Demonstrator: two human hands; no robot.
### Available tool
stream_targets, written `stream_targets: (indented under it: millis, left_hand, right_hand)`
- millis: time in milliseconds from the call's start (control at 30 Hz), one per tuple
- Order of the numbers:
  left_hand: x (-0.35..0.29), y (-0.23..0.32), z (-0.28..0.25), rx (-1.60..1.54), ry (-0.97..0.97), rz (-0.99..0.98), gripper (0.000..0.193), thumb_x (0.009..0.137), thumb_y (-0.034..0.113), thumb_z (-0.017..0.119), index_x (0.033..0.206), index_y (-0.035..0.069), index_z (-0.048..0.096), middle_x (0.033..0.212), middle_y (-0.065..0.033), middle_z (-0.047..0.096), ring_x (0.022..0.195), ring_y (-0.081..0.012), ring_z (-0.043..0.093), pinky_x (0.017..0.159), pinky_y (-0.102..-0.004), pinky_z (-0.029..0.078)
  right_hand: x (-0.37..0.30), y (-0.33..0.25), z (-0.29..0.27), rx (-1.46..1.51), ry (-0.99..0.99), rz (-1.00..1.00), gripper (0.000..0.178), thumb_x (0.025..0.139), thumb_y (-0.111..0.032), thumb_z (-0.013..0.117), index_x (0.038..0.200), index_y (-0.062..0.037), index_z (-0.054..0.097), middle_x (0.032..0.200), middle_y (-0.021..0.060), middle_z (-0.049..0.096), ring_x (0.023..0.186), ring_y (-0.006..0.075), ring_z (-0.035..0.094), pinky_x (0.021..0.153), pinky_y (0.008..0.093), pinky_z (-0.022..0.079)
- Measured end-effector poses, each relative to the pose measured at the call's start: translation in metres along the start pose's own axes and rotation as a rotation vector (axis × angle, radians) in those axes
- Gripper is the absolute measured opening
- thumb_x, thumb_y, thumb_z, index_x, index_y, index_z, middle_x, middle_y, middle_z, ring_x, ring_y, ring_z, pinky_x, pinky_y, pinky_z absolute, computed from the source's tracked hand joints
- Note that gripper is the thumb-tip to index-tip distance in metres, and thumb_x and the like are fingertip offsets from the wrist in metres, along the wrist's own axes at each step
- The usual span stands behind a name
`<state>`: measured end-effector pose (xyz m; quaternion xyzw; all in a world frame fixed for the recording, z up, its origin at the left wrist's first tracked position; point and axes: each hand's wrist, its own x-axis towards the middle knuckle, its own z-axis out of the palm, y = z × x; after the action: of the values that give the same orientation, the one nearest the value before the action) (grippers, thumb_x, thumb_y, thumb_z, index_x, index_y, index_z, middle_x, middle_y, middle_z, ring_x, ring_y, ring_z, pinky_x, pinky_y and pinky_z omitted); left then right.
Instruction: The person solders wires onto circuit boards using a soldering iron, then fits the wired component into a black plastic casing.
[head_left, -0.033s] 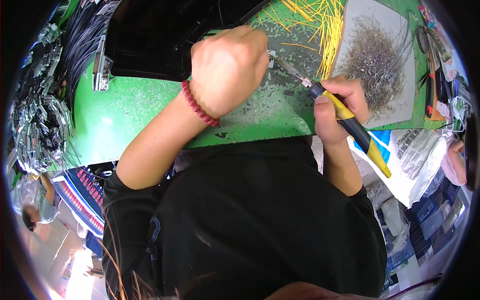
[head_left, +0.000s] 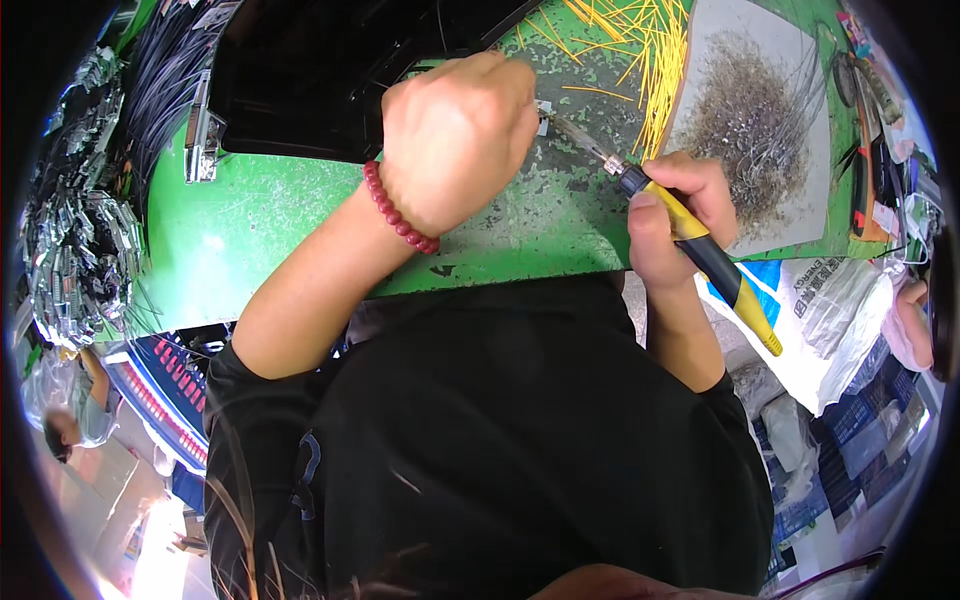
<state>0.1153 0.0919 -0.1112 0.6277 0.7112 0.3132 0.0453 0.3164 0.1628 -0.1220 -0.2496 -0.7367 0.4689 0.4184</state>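
Observation:
My right hand [head_left: 680, 212] is wrapped round the yellow and black handle of a soldering iron [head_left: 712, 262]. The iron slants up and left, and its metal tip reaches close to a small whitish piece [head_left: 543, 116] beside my left fingers. My left hand [head_left: 462, 140], with a red bead bracelet on its wrist, is closed, knuckles up, over the worktop. Its fingertips are turned away, so what they grip is hidden. A black tray-like panel [head_left: 300, 85] lies just behind and left of that hand.
Yellow tubes or wires [head_left: 655, 85] are strewn on the green worktop [head_left: 270, 210]. Right of them, a grey board [head_left: 810, 215] carries a heap of dark scraps. Shiny metal parts with dark wires [head_left: 85, 250] pile up at the left. A white bag [head_left: 830, 320] hangs below the right edge.

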Motion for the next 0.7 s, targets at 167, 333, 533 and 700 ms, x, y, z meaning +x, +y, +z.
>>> stream_targets:
  millis: [167,333,533,700]
  left_hand:
    - [0.0005,-0.0004,-0.0001,-0.015,0.033,0.007,0.011,0.073,0.006,0.069,0.068,0.007,0.059,0.065,-0.0045,0.059,0.057,-0.0235,0.06,0.05,-0.033,0.047]
    - [0.0013,-0.0015,0.0001,0.0,0.035,0.01,0.011,0.072,0.006,0.069,0.068,0.007,0.059,0.064,-0.0045,0.058,0.057,-0.0231,0.06,0.05,-0.0325,0.047]
    - [0.0006,-0.0013,0.0004,-0.002,0.044,0.032,0.012,0.072,0.005,0.069,0.067,0.007,0.058,0.064,-0.0047,0.057,0.057,-0.0231,0.059,0.05,-0.0328,0.047]
    - [0.0006,0.0008,0.0007,0.023,0.072,0.08,0.013,0.072,0.004,0.069,0.066,0.007,0.057,0.064,-0.005,0.056,0.057,-0.0234,0.059,0.049,-0.0329,0.046]
  right_hand:
    - [0.0036,0.0005,0.0016,-0.066,-0.016,-0.06,0.02,0.072,-0.005,0.069,0.089,0.0005,0.061,0.069,0.0052,0.059,0.057,0.0091,0.053,0.053,0.0221,0.042]
    - [0.0034,0.0018,0.0026,-0.048,-0.021,-0.073,0.021,0.072,-0.004,0.068,0.09,0.0008,0.059,0.07,0.0075,0.06,0.057,0.0101,0.052,0.052,0.0232,0.041]
    - [0.002,0.0034,0.0,0.014,0.033,-0.062,0.021,0.075,-0.009,0.07,0.091,0.0009,0.059,0.071,0.008,0.059,0.057,0.0102,0.051,0.053,0.0242,0.041]
    - [0.0019,0.0007,0.0015,-0.003,0.011,-0.025,0.019,0.072,-0.007,0.07,0.087,0.0008,0.061,0.069,0.0066,0.059,0.056,0.0104,0.052,0.052,0.0238,0.041]
